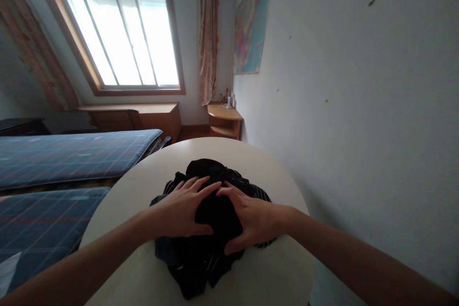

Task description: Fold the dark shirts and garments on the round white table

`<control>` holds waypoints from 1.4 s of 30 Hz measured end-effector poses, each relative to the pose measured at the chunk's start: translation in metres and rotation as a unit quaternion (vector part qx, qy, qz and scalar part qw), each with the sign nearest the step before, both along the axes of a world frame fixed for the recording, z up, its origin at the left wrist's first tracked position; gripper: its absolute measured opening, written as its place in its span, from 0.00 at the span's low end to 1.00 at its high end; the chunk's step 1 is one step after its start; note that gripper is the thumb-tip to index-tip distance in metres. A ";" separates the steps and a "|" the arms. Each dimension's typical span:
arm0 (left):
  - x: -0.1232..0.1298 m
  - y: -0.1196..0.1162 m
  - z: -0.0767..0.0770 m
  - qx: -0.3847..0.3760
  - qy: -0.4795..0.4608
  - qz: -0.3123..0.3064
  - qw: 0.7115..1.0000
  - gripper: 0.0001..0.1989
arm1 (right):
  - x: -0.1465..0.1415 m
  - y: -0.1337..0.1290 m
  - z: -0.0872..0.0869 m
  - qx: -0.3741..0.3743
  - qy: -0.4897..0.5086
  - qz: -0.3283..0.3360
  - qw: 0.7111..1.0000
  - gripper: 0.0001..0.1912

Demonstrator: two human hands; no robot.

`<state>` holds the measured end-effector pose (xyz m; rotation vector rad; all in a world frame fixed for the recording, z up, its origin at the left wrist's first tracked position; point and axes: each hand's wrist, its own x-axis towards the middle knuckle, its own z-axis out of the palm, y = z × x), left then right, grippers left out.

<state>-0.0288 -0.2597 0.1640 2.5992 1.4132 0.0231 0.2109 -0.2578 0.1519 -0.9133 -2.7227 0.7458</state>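
A crumpled heap of black cloth [218, 215] with thin white stripes in places lies on a round white table [143, 177]. My left hand [182, 208] rests on the left part of the heap, its fingers spread and pointing up and right. On the right part lies my right hand [247, 215], with thumb and fingers apart around a black bulge of the cloth. The fingertips of both hands come close together near the top of the heap. Neither hand is closed on the fabric.
Two beds with blue plaid mattresses [79, 155] stand left of the table. A white wall [358, 129] runs along the right. Beyond are a wooden desk [158, 109], a small corner shelf [224, 113] with small items, a window [122, 33] and curtains [208, 33].
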 end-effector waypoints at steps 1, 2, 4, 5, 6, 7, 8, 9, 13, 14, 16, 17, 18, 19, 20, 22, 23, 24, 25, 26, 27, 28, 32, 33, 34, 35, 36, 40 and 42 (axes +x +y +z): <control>0.001 -0.005 -0.006 0.013 0.013 0.002 1.000 0.56 | 0.000 -0.006 -0.010 0.006 -0.011 -0.020 1.000 0.63; 0.003 -0.010 -0.012 0.026 0.026 0.005 0.999 0.59 | -0.001 -0.014 -0.022 0.025 -0.027 -0.051 0.998 0.64; 0.010 -0.018 -0.022 0.048 0.047 0.018 0.998 0.65 | -0.005 -0.030 -0.050 0.052 -0.058 -0.170 0.982 0.65; 0.015 -0.020 -0.026 0.057 0.055 0.026 0.997 0.66 | -0.007 -0.037 -0.065 0.055 -0.067 -0.213 0.973 0.66; 0.019 -0.021 -0.031 0.065 0.060 0.035 0.995 0.67 | -0.009 -0.043 -0.078 0.053 -0.072 -0.240 0.967 0.65; 0.024 -0.022 -0.035 0.074 0.063 0.043 0.994 0.67 | -0.011 -0.046 -0.090 0.048 -0.079 -0.255 0.962 0.65; 0.027 -0.022 -0.039 0.082 0.064 0.052 0.993 0.66 | -0.012 -0.045 -0.100 0.044 -0.085 -0.263 0.960 0.66; 0.030 -0.021 -0.043 0.089 0.064 0.059 0.992 0.64 | -0.012 -0.042 -0.107 0.043 -0.086 -0.262 0.960 0.66; 0.026 -0.008 -0.052 0.104 0.068 0.097 0.988 0.58 | -0.014 0.000 -0.110 0.065 -0.065 -0.199 0.976 0.67; 0.022 -0.001 -0.053 0.111 0.070 0.110 0.985 0.56 | -0.017 0.016 -0.107 0.069 -0.061 -0.173 0.981 0.67; 0.011 0.016 -0.055 0.132 0.074 0.146 0.978 0.55 | -0.026 0.050 -0.100 0.075 -0.058 -0.126 0.987 0.67; 0.005 0.027 -0.055 0.142 0.077 0.165 0.973 0.54 | -0.033 0.067 -0.098 0.088 -0.054 -0.114 0.988 0.67; -0.001 0.039 -0.056 0.150 0.079 0.184 0.968 0.53 | -0.041 0.082 -0.097 0.107 -0.049 -0.113 0.987 0.65; -0.008 0.052 -0.056 0.155 0.082 0.202 0.963 0.53 | -0.050 0.096 -0.097 0.128 -0.046 -0.130 0.982 0.63; -0.014 0.065 -0.056 0.160 0.084 0.219 0.959 0.52 | -0.059 0.109 -0.098 0.145 -0.047 -0.152 0.976 0.60; -0.028 0.093 -0.055 0.160 0.087 0.253 0.950 0.51 | -0.073 0.127 -0.103 0.170 -0.054 -0.192 0.965 0.52; -0.036 0.107 -0.055 0.158 0.088 0.270 0.946 0.51 | -0.078 0.135 -0.107 0.175 -0.059 -0.204 0.962 0.48; -0.045 0.120 -0.055 0.152 0.089 0.287 0.942 0.51 | -0.079 0.140 -0.111 0.175 -0.061 -0.211 0.960 0.44; -0.054 0.133 -0.055 0.147 0.089 0.300 0.938 0.51 | -0.078 0.145 -0.115 0.172 -0.060 -0.218 0.959 0.40; -0.064 0.146 -0.055 0.142 0.088 0.310 0.936 0.51 | -0.074 0.150 -0.119 0.165 -0.057 -0.227 0.958 0.36; -0.075 0.158 -0.055 0.137 0.087 0.318 0.934 0.51 | -0.068 0.154 -0.123 0.157 -0.051 -0.240 0.957 0.33; -0.086 0.169 -0.055 0.134 0.084 0.324 0.933 0.51 | -0.060 0.159 -0.126 0.150 -0.045 -0.254 0.954 0.31; -0.130 0.204 -0.056 0.120 0.049 0.345 0.930 0.53 | -0.033 0.175 -0.134 0.132 -0.045 -0.302 0.943 0.28; -0.140 0.210 -0.057 0.121 0.028 0.351 0.928 0.53 | -0.029 0.179 -0.135 0.127 -0.049 -0.310 0.941 0.28; -0.149 0.215 -0.058 0.129 0.000 0.347 0.929 0.53 | -0.027 0.182 -0.136 0.120 -0.053 -0.316 0.940 0.28; -0.156 0.219 -0.060 0.138 -0.032 0.331 0.933 0.52 | -0.027 0.184 -0.137 0.114 -0.056 -0.320 0.939 0.29; -0.163 0.222 -0.062 0.150 -0.068 0.322 0.932 0.51 | -0.027 0.185 -0.138 0.109 -0.058 -0.322 0.939 0.29; -0.179 0.227 -0.064 0.186 -0.168 0.293 0.923 0.47 | -0.032 0.187 -0.140 0.103 -0.056 -0.319 0.941 0.29; -0.176 0.228 -0.056 0.178 -0.143 0.303 0.925 0.47 | -0.032 0.186 -0.140 0.102 -0.054 -0.316 0.942 0.29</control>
